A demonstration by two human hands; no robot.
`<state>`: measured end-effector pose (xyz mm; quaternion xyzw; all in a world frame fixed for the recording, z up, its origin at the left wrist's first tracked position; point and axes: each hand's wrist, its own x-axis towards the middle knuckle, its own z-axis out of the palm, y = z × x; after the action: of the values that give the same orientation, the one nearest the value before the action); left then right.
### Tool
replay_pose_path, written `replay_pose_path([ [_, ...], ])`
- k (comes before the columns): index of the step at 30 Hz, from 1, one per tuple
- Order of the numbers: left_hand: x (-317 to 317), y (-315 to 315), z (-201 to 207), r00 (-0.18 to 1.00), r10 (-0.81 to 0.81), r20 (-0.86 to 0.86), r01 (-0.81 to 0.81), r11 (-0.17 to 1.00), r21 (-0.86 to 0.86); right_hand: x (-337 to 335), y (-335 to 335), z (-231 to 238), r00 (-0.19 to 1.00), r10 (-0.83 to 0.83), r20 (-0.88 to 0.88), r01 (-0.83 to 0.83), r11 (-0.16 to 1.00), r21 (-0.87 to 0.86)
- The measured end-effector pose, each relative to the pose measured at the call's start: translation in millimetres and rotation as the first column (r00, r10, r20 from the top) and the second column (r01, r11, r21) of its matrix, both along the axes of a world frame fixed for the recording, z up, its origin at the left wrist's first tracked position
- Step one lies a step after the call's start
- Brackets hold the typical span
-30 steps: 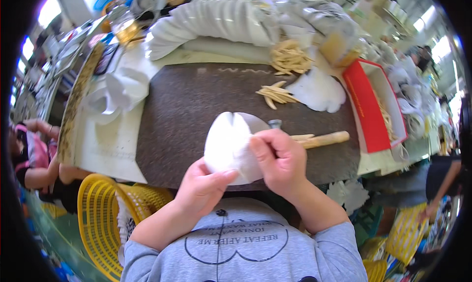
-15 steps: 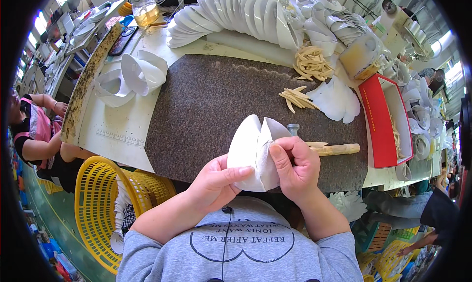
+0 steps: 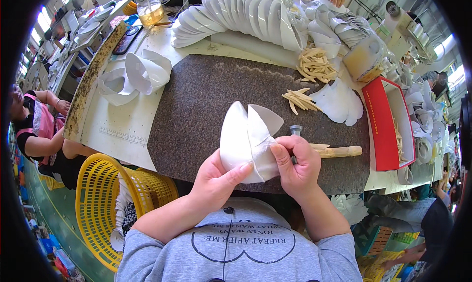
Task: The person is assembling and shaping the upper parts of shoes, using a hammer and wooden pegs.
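Observation:
A white shoe upper (image 3: 236, 139) is held up in front of me, its two pointed flaps standing upward. My left hand (image 3: 214, 180) grips its lower left side, thumb lying across the front. On the other side my right hand (image 3: 299, 165) pinches the upper's right edge between thumb and fingers. Behind the right hand lies a hammer, its wooden handle (image 3: 340, 151) pointing right and its metal head (image 3: 295, 130) partly hidden. Tan strips (image 3: 301, 100) lie beyond it on the dark stone slab (image 3: 206, 93), beside flat white pieces (image 3: 339, 101).
Finished-looking white uppers (image 3: 236, 19) stand in a row along the back. Two more uppers (image 3: 142, 75) sit at left. A red box (image 3: 381, 125) edges the right side. A yellow basket (image 3: 105, 206) stands at lower left. A co-worker (image 3: 42, 125) sits at far left.
The upper has moved slightly up and left and is tilted, so its right flap now opens farther outward. Both hands keep their hold. A co-worker's hand has come farther into view at the back.

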<state>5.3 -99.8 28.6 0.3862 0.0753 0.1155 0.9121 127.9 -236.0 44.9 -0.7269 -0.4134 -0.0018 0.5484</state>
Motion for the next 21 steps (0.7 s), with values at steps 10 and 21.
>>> replay_pose_path([
  [10, 5.4, -3.7, -9.3, 0.982, 0.189, 0.018, -0.189, 0.972, 0.136, -16.6, 3.6, -4.4, 0.938, -0.023, 0.346, -0.007, 0.996, 0.084],
  [21, 9.2, -12.4, -10.1, 0.966, 0.254, 0.052, -0.259, 0.940, 0.222, -16.1, 5.6, -8.6, 0.985, -0.082, 0.155, 0.072, 0.995, 0.072],
])
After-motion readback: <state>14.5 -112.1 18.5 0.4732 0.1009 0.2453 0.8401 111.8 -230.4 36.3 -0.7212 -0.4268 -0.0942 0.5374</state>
